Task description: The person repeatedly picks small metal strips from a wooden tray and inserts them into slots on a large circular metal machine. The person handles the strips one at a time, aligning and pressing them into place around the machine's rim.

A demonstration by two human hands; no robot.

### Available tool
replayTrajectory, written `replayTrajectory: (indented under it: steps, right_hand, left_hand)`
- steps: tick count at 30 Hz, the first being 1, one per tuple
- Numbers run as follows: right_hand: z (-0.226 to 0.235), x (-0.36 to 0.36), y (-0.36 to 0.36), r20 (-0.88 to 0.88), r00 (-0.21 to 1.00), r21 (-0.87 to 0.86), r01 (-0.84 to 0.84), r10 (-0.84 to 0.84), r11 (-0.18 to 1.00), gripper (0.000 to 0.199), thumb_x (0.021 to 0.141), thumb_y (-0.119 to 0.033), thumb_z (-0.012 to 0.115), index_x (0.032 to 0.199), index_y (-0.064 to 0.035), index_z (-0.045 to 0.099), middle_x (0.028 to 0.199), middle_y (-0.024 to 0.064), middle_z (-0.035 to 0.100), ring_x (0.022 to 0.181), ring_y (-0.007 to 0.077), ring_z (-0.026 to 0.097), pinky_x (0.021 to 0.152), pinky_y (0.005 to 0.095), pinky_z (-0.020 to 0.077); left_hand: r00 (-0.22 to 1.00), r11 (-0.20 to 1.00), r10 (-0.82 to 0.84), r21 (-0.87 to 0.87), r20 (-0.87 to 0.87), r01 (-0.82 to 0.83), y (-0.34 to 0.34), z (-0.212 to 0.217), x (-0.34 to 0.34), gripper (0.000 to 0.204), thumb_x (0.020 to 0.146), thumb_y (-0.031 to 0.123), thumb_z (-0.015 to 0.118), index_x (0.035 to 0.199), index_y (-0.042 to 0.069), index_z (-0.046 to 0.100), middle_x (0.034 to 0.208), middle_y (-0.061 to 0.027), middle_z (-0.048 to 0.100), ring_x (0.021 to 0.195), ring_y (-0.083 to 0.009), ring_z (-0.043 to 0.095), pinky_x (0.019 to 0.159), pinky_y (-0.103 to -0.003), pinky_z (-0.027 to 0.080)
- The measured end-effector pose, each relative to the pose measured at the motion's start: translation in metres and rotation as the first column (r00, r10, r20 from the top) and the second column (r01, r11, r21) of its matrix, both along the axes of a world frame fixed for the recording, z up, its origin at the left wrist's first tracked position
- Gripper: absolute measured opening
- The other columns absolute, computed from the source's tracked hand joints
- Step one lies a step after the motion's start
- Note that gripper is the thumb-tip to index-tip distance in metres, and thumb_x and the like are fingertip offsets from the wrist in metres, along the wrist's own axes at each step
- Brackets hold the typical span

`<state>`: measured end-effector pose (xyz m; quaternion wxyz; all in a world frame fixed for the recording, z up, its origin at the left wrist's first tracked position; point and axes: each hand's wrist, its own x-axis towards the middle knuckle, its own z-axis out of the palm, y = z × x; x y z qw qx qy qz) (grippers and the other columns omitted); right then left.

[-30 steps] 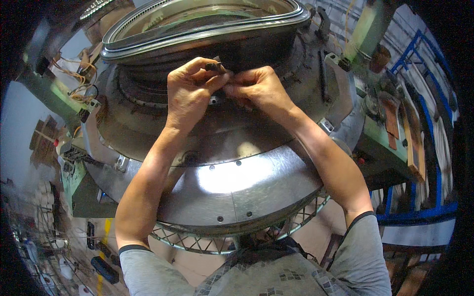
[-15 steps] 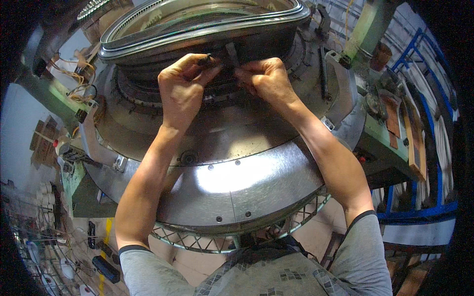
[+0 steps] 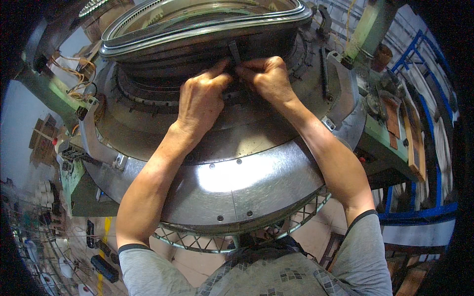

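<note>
Below the metal rim (image 3: 163, 44), a grey strip (image 3: 234, 51) is pinched upright by the right hand (image 3: 269, 80); whether the left hand (image 3: 200, 101) grips is unclear.

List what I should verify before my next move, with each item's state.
1. Narrow grey strip at the right hand's pinched fingers: ok.
2. Left hand close beside the strip: ok.
3. Anything held in the left hand: cannot tell; its palm side is hidden.
4. Strip's lower end visible: not ok; it is lost behind the hands and in shadow.
5. Short sleeves well away from the dark cylinder wall: ok.
</note>
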<state>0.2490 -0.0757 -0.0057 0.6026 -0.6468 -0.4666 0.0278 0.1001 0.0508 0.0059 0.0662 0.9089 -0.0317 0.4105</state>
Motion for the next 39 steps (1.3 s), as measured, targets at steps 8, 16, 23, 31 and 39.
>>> replayTrajectory:
  steps: [8, 16, 23, 31, 39]
  right_hand:
    - [-0.0016, 0.0017, 0.0014, 0.048, 0.998, -0.021, 0.033, -0.032, 0.999, 0.015, 0.088, -0.009, 0.073, 0.099, -0.0014, 0.078, 0.074, -0.0034, 0.069, 0.064, 0.0041, 0.055, 0.057, 0.0236, 0.0460]
    - [0.0009, 0.0002, -0.0002, 0.053, 0.996, -0.064, 0.074, -0.070, 0.995, 0.014, 0.088, -0.009, 0.073, 0.099, -0.0014, 0.078, 0.074, -0.0023, 0.070, 0.065, 0.0043, 0.056, 0.058, 0.0232, 0.0468]
    - [0.0006, 0.0015, 0.0003, 0.081, 0.994, -0.051, 0.076, -0.072, 0.996, 0.017, 0.087, -0.010, 0.073, 0.101, -0.0015, 0.078, 0.079, 0.0002, 0.073, 0.070, 0.0053, 0.059, 0.062, 0.0245, 0.0499]
    - [0.0020, 0.0012, -0.0001, 0.100, 0.992, -0.056, 0.082, -0.076, 0.995, 0.017, 0.087, -0.010, 0.073, 0.100, -0.0013, 0.078, 0.084, 0.0038, 0.076, 0.075, 0.0070, 0.062, 0.069, 0.0260, 0.0522]
    - [0.0020, 0.0004, -0.0005, 0.067, 0.994, -0.066, 0.090, -0.086, 0.994, 0.016, 0.087, -0.010, 0.073, 0.099, -0.0014, 0.078, 0.084, 0.0033, 0.076, 0.075, 0.0071, 0.063, 0.069, 0.0261, 0.0521]
  left_hand:
    - [1.000, 1.000, 0.000, 0.008, 0.016, 0.000, -0.0019, 0.0018, 0.0000, 0.025, 0.073, -0.009, 0.061, 0.092, 0.002, 0.072, 0.121, -0.0221, 0.067, 0.090, -0.0397, 0.070, 0.078, -0.043, 0.059]
    - [1.000, 1.000, 0.001, 0.027, 0.026, -0.002, -0.0034, 0.0034, 0.0009, 0.025, 0.069, -0.011, 0.058, 0.087, 0.001, 0.070, 0.131, -0.0215, 0.062, 0.094, -0.0405, 0.069, 0.079, -0.044, 0.059]
    - [0.999, 0.997, 0.030, 0.064, 0.021, -0.031, -0.0023, 0.0027, 0.0030, 0.022, 0.067, -0.008, 0.059, 0.083, 0.004, 0.069, 0.138, -0.0168, 0.058, 0.091, -0.0350, 0.072, 0.076, -0.041, 0.061]
    - [1.000, 1.000, 0.021, 0.016, -0.002, -0.021, -0.0061, 0.0048, 0.0023, 0.019, 0.071, -0.011, 0.057, 0.083, -0.001, 0.067, 0.139, -0.0192, 0.057, 0.095, -0.0402, 0.070, 0.080, -0.042, 0.060]
    - [0.999, 1.000, 0.020, 0.010, -0.030, -0.020, -0.0052, 0.0045, 0.0027, 0.019, 0.071, -0.011, 0.058, 0.084, -0.001, 0.068, 0.138, -0.0193, 0.058, 0.095, -0.0401, 0.070, 0.079, -0.042, 0.060]
